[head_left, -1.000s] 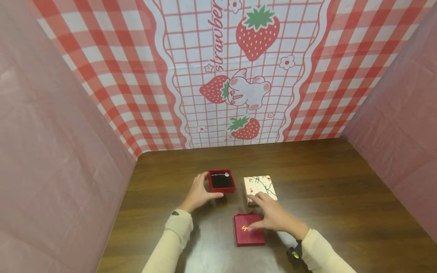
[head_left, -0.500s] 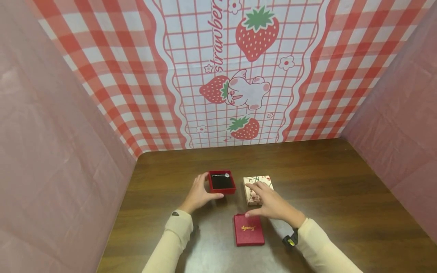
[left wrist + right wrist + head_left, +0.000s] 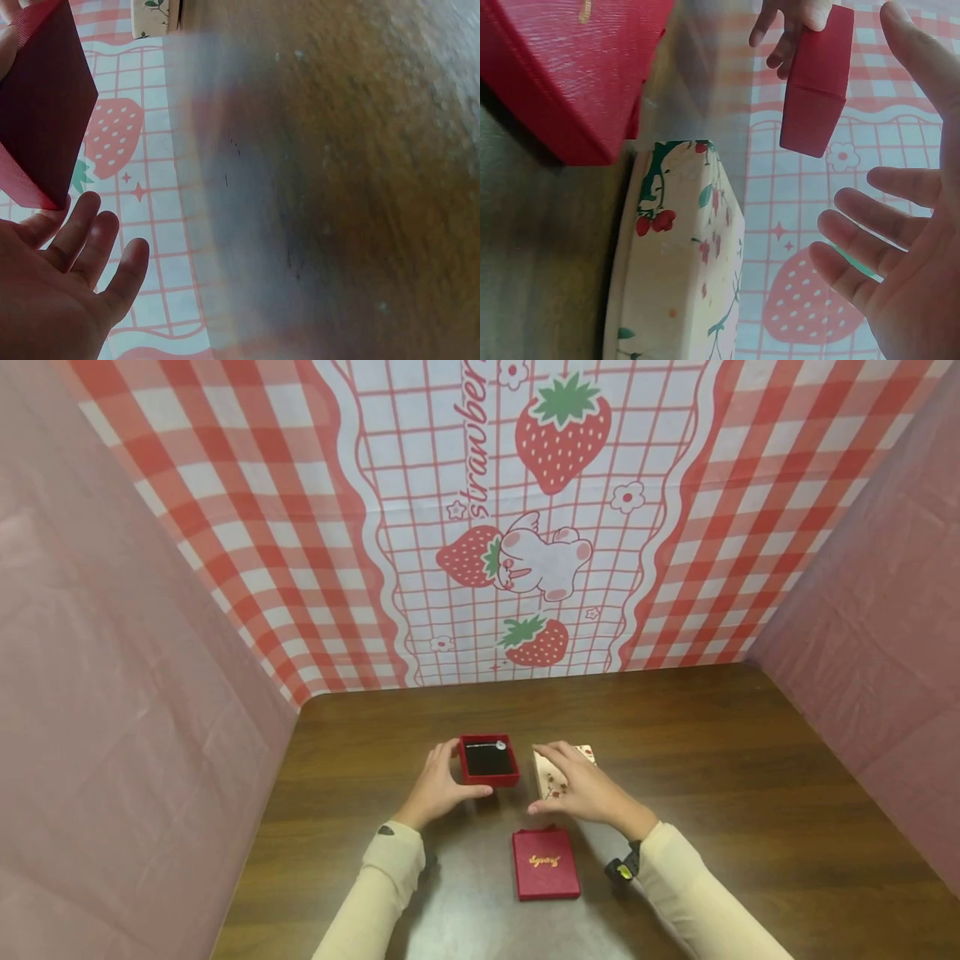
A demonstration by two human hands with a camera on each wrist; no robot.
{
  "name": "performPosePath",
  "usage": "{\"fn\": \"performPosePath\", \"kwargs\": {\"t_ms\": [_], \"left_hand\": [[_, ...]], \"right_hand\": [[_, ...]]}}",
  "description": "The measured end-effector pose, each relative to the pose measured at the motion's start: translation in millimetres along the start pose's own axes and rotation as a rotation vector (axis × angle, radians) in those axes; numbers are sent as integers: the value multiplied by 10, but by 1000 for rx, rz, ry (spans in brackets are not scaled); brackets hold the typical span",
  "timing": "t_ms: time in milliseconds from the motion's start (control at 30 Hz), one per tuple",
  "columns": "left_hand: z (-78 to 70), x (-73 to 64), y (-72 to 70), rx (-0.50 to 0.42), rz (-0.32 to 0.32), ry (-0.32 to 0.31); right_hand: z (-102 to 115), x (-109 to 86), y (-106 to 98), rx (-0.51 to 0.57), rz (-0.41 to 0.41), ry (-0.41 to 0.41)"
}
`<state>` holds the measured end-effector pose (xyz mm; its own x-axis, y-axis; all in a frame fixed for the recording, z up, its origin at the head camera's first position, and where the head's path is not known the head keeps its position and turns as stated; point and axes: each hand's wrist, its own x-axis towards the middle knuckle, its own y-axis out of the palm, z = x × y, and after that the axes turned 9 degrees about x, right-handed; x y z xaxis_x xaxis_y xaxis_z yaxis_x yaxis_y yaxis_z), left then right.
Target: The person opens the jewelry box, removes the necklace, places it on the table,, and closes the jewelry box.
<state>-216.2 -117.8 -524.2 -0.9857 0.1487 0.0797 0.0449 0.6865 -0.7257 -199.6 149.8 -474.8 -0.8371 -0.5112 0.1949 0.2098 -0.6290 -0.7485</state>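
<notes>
My left hand (image 3: 435, 789) grips an open red jewelry box (image 3: 497, 780) at its left side, thumb at the near edge and fingers at the far edge. Inside it is a black pad with a thin silver chain and a small round pendant (image 3: 501, 746). In the left wrist view, the red box (image 3: 49, 105) appears raised above the table. My right hand (image 3: 592, 789) hovers over a cream box (image 3: 550, 768) with a red-berry print, covering much of it. The right wrist view shows those fingers spread and apart from the cream box (image 3: 675, 285).
A red lid (image 3: 546, 881) with gold lettering lies nearest me on the brown wooden table (image 3: 375, 727). Behind the table rises a strawberry-printed checked cloth (image 3: 525, 477). Pink cloth walls (image 3: 150, 693) stand at both sides.
My right hand has moved forward and left, from over the red lid to over the cream box, uncovering the lid's gold lettering. My left hand keeps hold of the red box almost unmoved.
</notes>
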Motion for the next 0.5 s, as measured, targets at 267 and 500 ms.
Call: {"fn": "performPosePath", "kwargs": {"t_ms": [267, 500], "left_hand": [[-14, -26, 0, -5, 4, -3], [0, -34, -9, 2, 3, 5]], "right_hand": [[4, 120, 15, 6, 11, 2], [-4, 205, 51, 15, 10, -6]]}}
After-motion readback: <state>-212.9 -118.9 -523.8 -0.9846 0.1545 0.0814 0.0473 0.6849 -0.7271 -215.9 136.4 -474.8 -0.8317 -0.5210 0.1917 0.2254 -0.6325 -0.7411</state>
